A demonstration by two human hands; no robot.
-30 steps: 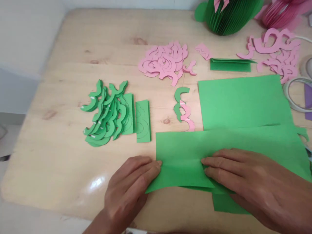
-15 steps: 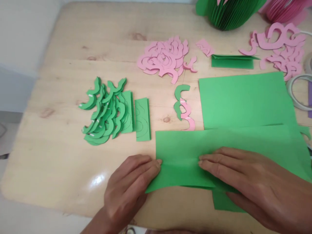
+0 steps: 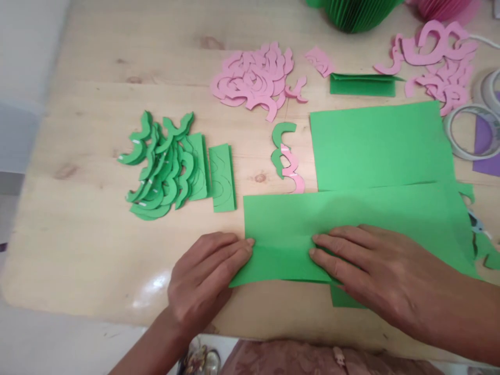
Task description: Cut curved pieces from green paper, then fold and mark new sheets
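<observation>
A sheet of green paper [image 3: 281,219] lies before me with a faint crease running across it, its near edge slightly lifted. At its left edge, my left hand [image 3: 211,276] pinches the sheet, the thumb hidden beneath. My right hand [image 3: 378,271] lies over the middle of the sheet with its fingers stretched out flat, pressing on it. Behind is another green sheet [image 3: 378,146], partly overlapped. A bit of green paper [image 3: 344,297] sticks out below the right hand. A green and a pink wavy cut-out [image 3: 292,174] rest just past the sheet's far edge.
Stacked green wavy cut-outs [image 3: 160,166] and a folded green strip with drawn curves [image 3: 222,179] lie left. Pink cut-outs [image 3: 252,78] and a folded green piece [image 3: 361,86] sit farther back. Tape rolls [image 3: 451,133] and scissors [image 3: 475,221] are at right.
The view has shifted a little, so everything on the table appears higher and slightly left. Both hands stay on the green sheet; my right fingers have spread slightly.
</observation>
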